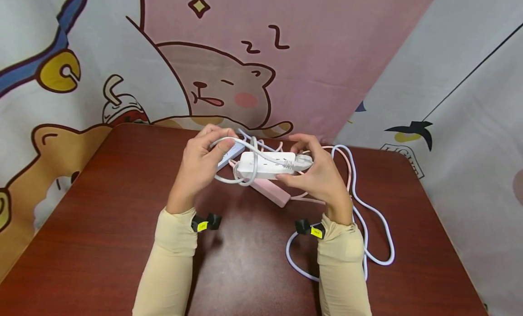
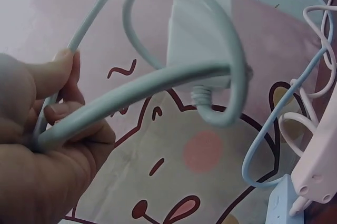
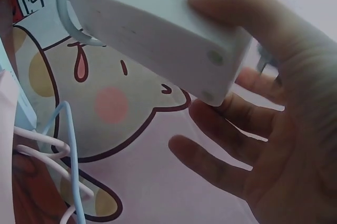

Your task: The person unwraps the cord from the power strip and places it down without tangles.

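Observation:
A white power strip (image 1: 267, 174) is held up above the table, lying roughly level in the head view. My right hand (image 1: 318, 174) grips its right end, thumb on the near side and fingers beyond; the right wrist view shows the thumb pressing the strip's casing (image 3: 152, 39). Beside that hand, on top of the strip, lies its clear-white plug (image 1: 303, 162). The white cord (image 2: 137, 89) leaves the strip's left end and loops around it. My left hand (image 1: 199, 158) holds a bend of this cord, fingers curled round it, to the left of the strip.
Behind and below lie a pink power strip (image 1: 271, 192) and a light blue power strip (image 1: 231, 154) on the brown table (image 1: 253, 270). A blue cord (image 1: 386, 225) and a pink cord (image 1: 349, 166) spread to the right. A printed curtain (image 1: 327, 57) hangs behind the table.

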The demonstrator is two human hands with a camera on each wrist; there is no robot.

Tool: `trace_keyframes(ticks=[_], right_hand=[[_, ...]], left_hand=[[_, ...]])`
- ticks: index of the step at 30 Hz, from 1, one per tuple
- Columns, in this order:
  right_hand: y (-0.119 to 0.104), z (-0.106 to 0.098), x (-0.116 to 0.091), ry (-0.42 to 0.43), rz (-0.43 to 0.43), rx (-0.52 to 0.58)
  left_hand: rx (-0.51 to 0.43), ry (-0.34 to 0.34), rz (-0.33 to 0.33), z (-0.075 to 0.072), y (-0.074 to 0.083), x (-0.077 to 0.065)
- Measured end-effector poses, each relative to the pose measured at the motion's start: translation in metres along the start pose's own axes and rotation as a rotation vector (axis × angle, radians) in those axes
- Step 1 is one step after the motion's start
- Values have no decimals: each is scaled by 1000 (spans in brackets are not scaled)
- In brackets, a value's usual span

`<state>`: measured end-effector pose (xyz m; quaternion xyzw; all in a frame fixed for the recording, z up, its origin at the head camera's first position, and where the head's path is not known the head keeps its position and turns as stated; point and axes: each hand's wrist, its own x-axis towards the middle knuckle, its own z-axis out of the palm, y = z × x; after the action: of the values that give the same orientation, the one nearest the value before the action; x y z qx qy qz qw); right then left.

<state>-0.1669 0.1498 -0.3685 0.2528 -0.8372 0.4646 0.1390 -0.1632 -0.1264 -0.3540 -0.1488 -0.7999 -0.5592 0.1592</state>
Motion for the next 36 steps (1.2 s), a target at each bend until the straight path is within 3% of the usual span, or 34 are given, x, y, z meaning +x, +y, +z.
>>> trace_keyframes(ticks=[7,12,18,25,31,36], right_hand=[[7,-5,-1,7,-54,-34],[11,-11,-3,8,-40,-81],[16,-21,-6,73,25,-143],[20,-31,-10,149,68,-141],[21,-33,-11,104,63,-101],[22,-35,-11,70,56,-69]], left_hand=[[-75,96,-46,2,0,2],[-209,170,-83,3,0,2],[-357,237,-108,1,-1,3],[-627,293,-121,2,-2,8],[-781,366,-98,4,-3,10],[-788,394,-106,3,-3,10]])
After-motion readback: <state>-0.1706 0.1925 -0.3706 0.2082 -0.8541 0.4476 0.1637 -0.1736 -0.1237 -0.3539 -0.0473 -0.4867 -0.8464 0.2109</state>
